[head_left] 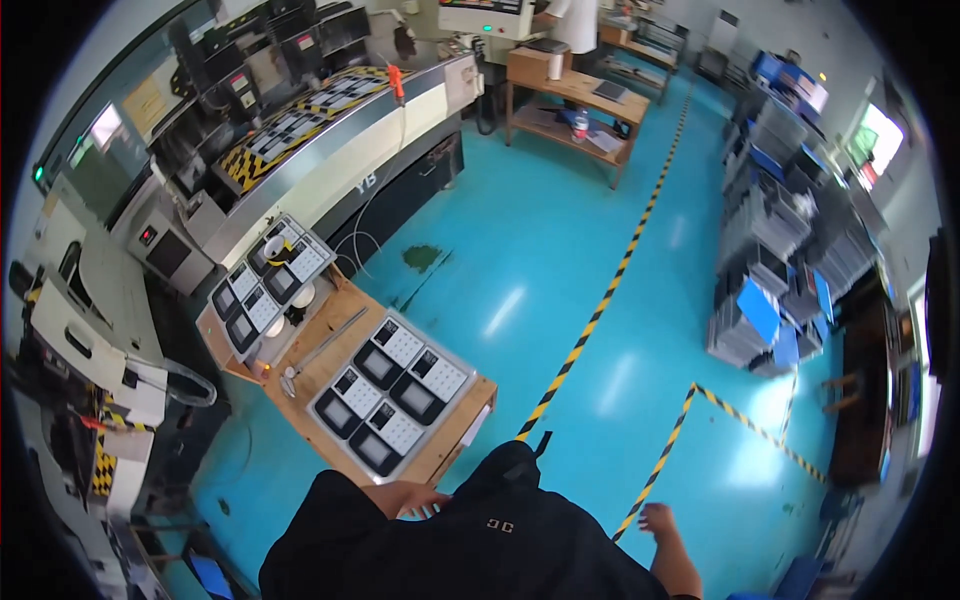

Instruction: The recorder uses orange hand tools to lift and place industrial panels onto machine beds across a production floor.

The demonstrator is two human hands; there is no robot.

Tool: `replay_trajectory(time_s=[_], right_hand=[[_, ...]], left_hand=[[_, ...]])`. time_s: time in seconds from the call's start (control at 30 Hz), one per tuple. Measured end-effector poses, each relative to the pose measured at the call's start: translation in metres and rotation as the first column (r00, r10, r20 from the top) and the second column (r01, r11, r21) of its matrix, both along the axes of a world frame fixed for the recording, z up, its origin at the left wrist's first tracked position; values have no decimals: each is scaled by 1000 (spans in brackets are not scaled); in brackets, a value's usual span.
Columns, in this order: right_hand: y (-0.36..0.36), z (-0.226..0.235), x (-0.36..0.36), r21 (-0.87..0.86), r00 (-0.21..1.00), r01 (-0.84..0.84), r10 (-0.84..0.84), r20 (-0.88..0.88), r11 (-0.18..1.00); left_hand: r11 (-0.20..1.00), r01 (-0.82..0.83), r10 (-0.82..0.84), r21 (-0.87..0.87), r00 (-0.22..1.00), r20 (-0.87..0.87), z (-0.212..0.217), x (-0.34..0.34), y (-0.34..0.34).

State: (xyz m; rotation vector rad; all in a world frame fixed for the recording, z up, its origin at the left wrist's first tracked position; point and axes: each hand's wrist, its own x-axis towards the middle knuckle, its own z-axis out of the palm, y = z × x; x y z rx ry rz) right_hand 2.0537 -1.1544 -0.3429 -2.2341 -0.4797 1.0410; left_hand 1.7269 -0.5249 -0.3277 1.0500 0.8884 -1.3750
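Observation:
My left hand (425, 499) is low in front of my body, partly covered by my black clothing. Its visible fingers stretch out with nothing in them, close to the near edge of the wooden table (330, 322). Out to the right, above the blue floor, hangs my right hand (657, 519), its fingers loosely bent and holding nothing I can see. On the table lies a tray of black-and-white panels (397, 392), nearest to my left hand. A second, similar panel tray (262, 297) rests raised at the far end, with a round white object (277, 247) on top.
A large machine (330, 150) with a striped bed stands at the left. Farther off, a person (577, 25) is by a wooden bench (600, 95). Stacked grey trays (765, 240) line the right side. A yellow-black floor stripe (610, 285) runs between.

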Motion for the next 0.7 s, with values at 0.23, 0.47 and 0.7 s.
replay_trajectory(time_s=[0.23, 0.47, 0.7], right_hand=[[184, 73, 285, -21, 765, 626, -619, -176, 780], [215, -86, 344, 175, 806, -583, 538, 245, 793], [366, -112, 573, -272, 874, -441, 341, -345, 856]], left_hand=[[903, 373, -225, -213, 833, 505, -115, 164, 33], [815, -524, 79, 249, 525, 848, 40, 496, 181], [657, -407, -243, 635, 683, 689, -13, 579, 284]])
